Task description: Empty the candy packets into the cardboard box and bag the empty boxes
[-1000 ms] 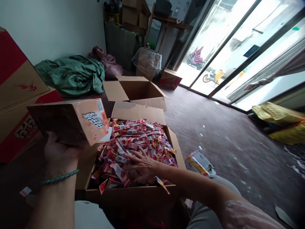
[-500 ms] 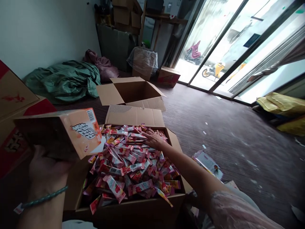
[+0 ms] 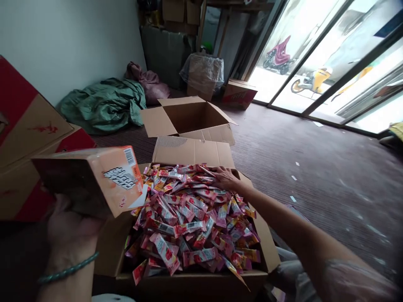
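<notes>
The fingers of the right hand (image 3: 228, 178) were bent loosely over the wrapped packets (image 3: 189, 226), at the far right part of the heap; whether they had closed on any packet could not be told. The back of that hand faced up. The right forearm (image 3: 283, 222) reached diagonally from the lower right, over the side of the packing carton (image 3: 264, 239), which held the packets up to about its rim. The right sleeve (image 3: 355, 281) sat near the elbow.

The left hand (image 3: 74, 222) grasped the orange box (image 3: 118, 178) from its near, lower side, with the wrist bent back and the forearm rising from the lower left. Most of the left fingers were hidden in shadow. The box was tilted, raised beside the left edge of the packing carton, its printed face turned toward the packets. A green braided bracelet (image 3: 71, 268) circled the left wrist.

Farther out, an opened carton (image 3: 192, 119) stood just beyond the packing carton. A red and brown carton (image 3: 28, 138) stood at the left, green cloth (image 3: 103, 105) lay by the wall, and glass doors (image 3: 317, 71) closed the right side.
</notes>
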Tool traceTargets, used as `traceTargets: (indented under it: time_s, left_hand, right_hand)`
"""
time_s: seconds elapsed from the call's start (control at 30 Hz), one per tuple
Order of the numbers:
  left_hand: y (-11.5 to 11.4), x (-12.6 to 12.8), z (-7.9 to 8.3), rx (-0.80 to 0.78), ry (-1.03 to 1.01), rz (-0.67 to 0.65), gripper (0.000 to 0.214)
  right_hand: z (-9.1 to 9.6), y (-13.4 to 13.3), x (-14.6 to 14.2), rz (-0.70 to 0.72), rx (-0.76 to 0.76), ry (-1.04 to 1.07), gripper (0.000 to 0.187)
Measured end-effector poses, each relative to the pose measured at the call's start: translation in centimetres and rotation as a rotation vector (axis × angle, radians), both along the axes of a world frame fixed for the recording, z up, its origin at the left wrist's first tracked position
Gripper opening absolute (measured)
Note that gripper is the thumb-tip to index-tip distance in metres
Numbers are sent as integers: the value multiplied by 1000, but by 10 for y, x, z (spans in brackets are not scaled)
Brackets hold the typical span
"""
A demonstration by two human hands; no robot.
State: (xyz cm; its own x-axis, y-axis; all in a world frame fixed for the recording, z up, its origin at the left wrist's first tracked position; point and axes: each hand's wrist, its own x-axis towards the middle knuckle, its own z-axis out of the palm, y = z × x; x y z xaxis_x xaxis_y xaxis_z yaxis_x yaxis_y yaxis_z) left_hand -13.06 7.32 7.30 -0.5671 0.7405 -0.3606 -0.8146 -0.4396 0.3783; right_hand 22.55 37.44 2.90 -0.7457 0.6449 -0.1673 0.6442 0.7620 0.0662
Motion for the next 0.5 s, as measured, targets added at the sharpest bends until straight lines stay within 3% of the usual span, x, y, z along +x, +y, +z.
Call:
traceTargets:
  time_s: [0.1, 0.17, 0.23, 0.3, 0.37, 0.5]
  left_hand:
    - [-6, -3, 7, 36, 139, 141, 40]
    - [-11, -8, 5, 76, 134, 156, 44]
    - [-15, -12, 0, 126, 90, 151, 45]
    - [-18, -16, -5, 160, 11, 152, 44]
    - [-21, -16, -8, 189, -44, 169, 45]
    - [-25, -12, -6, 236, 19, 159, 46]
  right_hand:
    - [37, -15, -26, 96, -45, 2, 61]
    - [55, -31, -70, 160, -97, 31, 60]
    - [58, -52, -127, 240, -106, 83, 63]
    - [43, -75, -180, 328, -72, 110, 71]
    - [12, -92, -212, 341, -65, 36, 77]
    - [-59, -103, -210, 198, -18, 10, 70]
